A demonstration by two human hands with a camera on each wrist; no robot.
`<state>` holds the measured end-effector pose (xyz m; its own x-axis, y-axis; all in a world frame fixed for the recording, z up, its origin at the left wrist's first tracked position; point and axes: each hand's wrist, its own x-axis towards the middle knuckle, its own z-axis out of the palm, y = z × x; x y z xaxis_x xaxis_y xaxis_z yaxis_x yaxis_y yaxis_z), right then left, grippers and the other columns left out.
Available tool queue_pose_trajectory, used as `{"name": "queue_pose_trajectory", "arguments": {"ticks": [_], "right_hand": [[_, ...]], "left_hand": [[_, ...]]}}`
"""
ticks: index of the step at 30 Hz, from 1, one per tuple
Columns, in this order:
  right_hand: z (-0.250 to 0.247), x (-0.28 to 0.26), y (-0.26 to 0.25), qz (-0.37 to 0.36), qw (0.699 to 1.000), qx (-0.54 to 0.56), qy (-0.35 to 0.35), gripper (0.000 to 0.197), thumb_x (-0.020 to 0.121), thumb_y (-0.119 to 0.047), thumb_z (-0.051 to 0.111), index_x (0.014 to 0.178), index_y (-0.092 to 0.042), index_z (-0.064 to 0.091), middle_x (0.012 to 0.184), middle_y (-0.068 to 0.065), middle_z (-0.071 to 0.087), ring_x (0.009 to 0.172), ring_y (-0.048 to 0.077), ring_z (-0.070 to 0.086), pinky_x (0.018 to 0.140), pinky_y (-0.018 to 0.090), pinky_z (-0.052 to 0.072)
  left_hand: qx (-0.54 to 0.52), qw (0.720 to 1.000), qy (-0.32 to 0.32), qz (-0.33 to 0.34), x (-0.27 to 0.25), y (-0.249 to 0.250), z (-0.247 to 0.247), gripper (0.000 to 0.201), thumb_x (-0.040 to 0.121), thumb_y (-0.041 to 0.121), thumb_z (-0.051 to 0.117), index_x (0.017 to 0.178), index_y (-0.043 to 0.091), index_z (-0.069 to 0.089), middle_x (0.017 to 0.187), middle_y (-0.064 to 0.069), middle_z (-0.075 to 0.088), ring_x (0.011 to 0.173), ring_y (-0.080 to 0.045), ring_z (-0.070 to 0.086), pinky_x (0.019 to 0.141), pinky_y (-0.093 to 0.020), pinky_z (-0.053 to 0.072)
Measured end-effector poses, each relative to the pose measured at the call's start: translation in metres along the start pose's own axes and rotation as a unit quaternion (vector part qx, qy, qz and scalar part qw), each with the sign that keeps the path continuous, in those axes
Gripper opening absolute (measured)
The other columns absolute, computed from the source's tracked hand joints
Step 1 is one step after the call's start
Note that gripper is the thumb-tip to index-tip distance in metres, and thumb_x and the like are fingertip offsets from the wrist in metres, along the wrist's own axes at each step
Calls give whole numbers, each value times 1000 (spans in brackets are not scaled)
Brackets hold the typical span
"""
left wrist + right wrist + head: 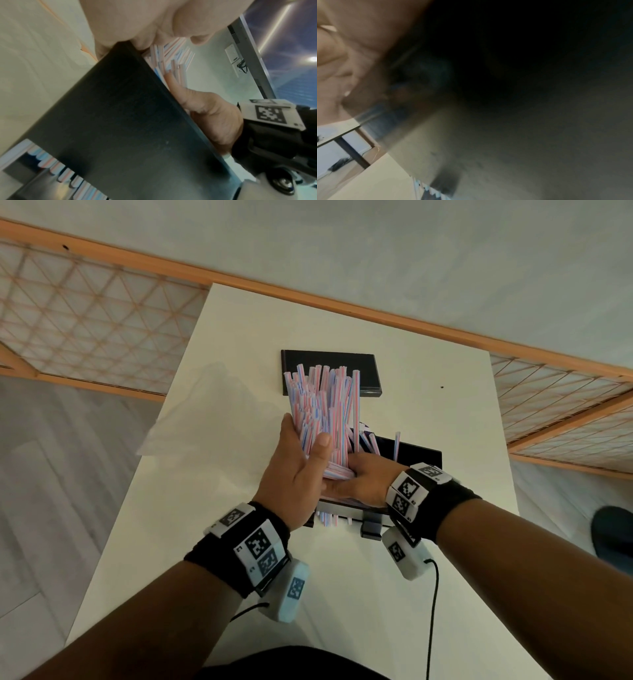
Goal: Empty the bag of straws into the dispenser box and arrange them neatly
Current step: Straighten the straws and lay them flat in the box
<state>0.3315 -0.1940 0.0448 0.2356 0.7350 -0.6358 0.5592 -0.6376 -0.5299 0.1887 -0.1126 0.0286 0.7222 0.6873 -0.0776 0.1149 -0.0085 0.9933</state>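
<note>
We hold a thick sheaf of striped straws upright over the black dispenser box at table centre, our left hand wrapped round its nine-o'clock side, our right hand cupping the base. Light, slick and easily splayed, they seem best gripped low and squeezed together. The emptied bag lies at nine o'clock, the lid at twelve.

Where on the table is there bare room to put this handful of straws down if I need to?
Bare table lies on the near side, left of the left hand, between the clear bag and the near edge. More lies right of the black lid, toward the far right corner. The middle is crowded: both hands, the right hand too, hold the straws over the box.
</note>
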Motion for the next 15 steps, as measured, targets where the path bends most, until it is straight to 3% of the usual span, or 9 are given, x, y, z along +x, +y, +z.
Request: {"name": "queue_pose_trajectory", "arguments": {"ticks": [2,5,7,9,11,12,13,15], "right_hand": [[1,-2,-3,-8,1000,-13,9,25,85,-55,65,91,-33,56,87,-12,61,82,7,58,75,12,41],[5,-1,-5,-29,998,-38,49,38,77,-66,65,101,-38,55,99,-9,63,96,14,61,86,23,45],[6,-2,-6,-52,996,-33,71,60,66,-76,63,111,-37,57,105,-9,65,102,15,63,92,26,48],[4,-7,-8,-58,995,-21,75,59,71,-69,69,117,-34,59,103,-10,64,100,12,62,93,24,46],[3,-11,-7,-47,996,-29,64,33,78,-58,71,102,-38,60,93,-13,63,92,10,61,89,23,46],[3,-12,-7,-41,996,-46,59,25,79,-59,70,90,-40,56,86,-15,62,85,8,59,83,22,45],[4,-13,-6,-34,996,-60,54,28,77,-63,69,81,-40,53,79,-16,59,78,6,57,78,22,44],[8,-12,0,-33,996,-56,67,40,68,-76,65,79,-39,54,77,-14,60,74,5,58,74,24,45]], "left_hand": [[1,1000,4,-6,0,0,1,71,92,66,42,146,21,33,135,2,60,122,-13,62,105,-45,51],[-3,1000,9,-8,0,0,1,67,91,64,46,144,24,34,134,2,61,121,-13,63,104,-45,51],[2,1000,11,-10,1,-1,1,68,90,66,47,143,25,34,134,2,60,121,-13,63,103,-45,53],[16,999,28,-16,1,1,0,79,90,70,47,150,21,30,142,-2,56,126,-13,59,109,-38,49],[59,996,69,-17,-2,8,-1,95,91,73,43,159,13,16,159,-7,39,140,-9,41,116,-17,31],[78,993,92,-10,-4,13,-1,98,92,73,41,161,10,10,164,-7,29,146,-8,31,116,-13,23],[91,990,106,4,-3,17,-1,98,92,69,41,161,9,7,166,-6,24,149,-6,24,118,-14,19],[95,989,101,43,-2,19,2,89,94,60,45,159,7,15,161,3,34,146,5,26,119,-13,20]]}}
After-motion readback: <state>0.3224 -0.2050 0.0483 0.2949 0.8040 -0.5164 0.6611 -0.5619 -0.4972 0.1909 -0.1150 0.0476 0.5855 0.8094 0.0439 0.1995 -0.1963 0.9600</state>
